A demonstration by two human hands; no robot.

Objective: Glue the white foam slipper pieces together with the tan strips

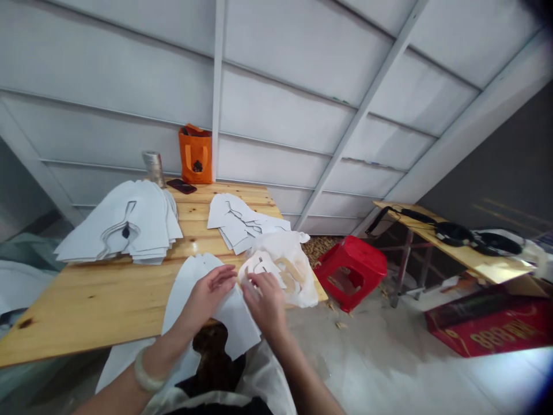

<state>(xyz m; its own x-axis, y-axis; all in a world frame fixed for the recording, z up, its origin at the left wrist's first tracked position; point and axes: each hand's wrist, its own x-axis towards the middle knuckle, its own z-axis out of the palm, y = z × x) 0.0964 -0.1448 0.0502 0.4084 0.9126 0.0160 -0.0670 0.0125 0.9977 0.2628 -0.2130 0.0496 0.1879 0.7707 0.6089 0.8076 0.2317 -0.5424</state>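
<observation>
A large white cut sheet (196,274) with a shaped opening lies over the front table edge and my lap. My left hand (211,291) is above this sheet, fingers stretched out, holding nothing visible. My right hand (265,297) is at the near left side of a clear plastic bag (305,282). Its fingers are bent together by the bag's mouth; what they grip, if anything, is hidden. In the bag lie a white slotted cut-out (261,262) and tan curved pieces (289,271). Behind the bag, several white cut sheets (235,222) are spread loosely.
On the wooden table (108,305) stand a pile of white cut sheets (142,213), a silvery cylinder (153,167), a phone (181,185) and an orange bag (196,155). To the right are a red stool (358,265), a second table (466,256) and a red box (488,328).
</observation>
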